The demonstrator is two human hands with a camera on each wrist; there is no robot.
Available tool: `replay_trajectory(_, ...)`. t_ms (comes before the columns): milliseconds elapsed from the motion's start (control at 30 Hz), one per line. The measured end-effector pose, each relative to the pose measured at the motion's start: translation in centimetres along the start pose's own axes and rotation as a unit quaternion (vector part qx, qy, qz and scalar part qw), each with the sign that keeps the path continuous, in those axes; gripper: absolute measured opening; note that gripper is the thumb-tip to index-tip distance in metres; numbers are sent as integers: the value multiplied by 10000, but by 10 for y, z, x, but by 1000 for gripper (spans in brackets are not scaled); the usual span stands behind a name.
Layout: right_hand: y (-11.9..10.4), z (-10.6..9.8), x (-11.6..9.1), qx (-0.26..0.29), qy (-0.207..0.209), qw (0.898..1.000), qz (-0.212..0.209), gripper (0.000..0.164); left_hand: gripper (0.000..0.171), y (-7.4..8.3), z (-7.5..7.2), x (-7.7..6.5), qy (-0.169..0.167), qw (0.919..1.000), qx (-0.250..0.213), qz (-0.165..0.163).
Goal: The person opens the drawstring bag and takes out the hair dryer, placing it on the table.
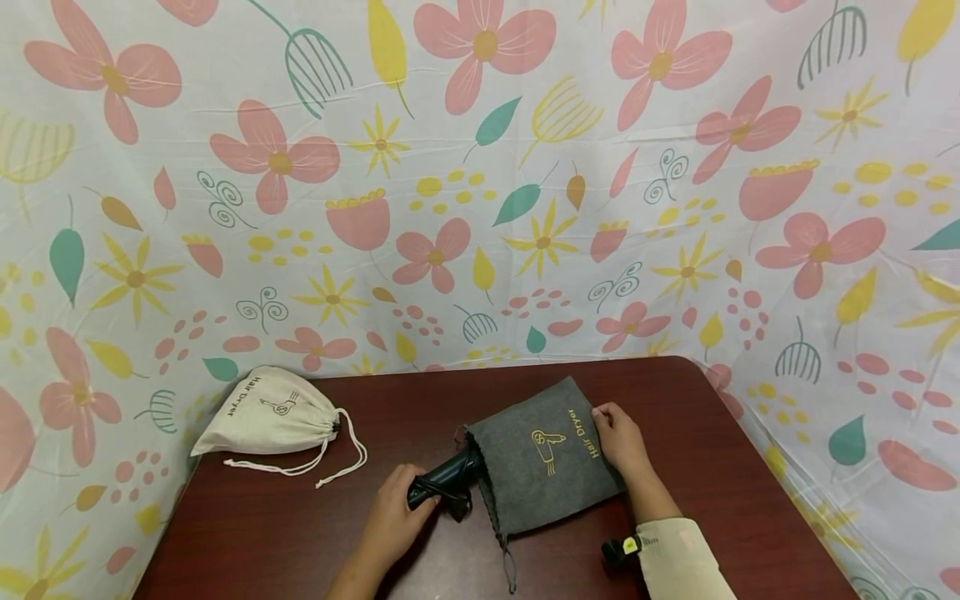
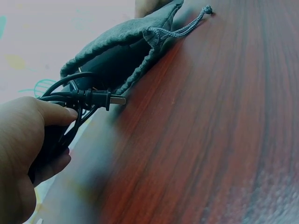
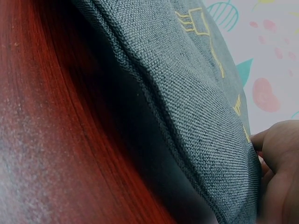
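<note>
A grey drawstring bag point(image 1: 543, 467) printed "Hair Dryer" in yellow lies on the table with its mouth to the left. My left hand point(image 1: 397, 512) grips the dark handle of a hair dryer point(image 1: 446, 482), whose other end is hidden inside the bag. In the left wrist view, the thumb presses on the black cord point(image 2: 70, 95) bundled along the handle, and its plug point(image 2: 106, 99) sticks out before the bag's open mouth. At the bag's closed right end, my right hand point(image 1: 621, 437) pinches the edge between thumb and fingers.
A cream drawstring pouch point(image 1: 273, 417), also marked "Hair Dryer", lies at the table's back left with its white cords trailing. The reddish-brown table point(image 1: 720, 467) ends at a flower-print curtain point(image 1: 480, 183) behind and on both sides.
</note>
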State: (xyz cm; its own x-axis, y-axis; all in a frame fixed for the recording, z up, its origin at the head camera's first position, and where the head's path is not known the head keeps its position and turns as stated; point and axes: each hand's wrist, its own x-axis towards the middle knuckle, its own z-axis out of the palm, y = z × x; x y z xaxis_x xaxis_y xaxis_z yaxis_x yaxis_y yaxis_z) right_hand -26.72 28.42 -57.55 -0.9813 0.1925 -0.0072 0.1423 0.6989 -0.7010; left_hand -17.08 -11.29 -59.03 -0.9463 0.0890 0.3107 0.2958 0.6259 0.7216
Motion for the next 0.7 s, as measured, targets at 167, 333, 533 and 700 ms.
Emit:
replay_trajectory(167,0,0,-1,3,-4,10000,60,27,33,0,0,0,-8,10000,-51,-38)
replay_trajectory(333,-1,-1,-2,75,-50,9999,108,27,33,-1,-1,0,-44,9999,-86,-100)
replay_trajectory(533,-1,-2,-4,158,-131,9997,149,28,32,-3,0,0,-54,9999,-92,-127)
replay_trajectory(700,-2,-2,-4,159,-139,9996,169,29,31,-5,1,0,-43,9998,-91,-148)
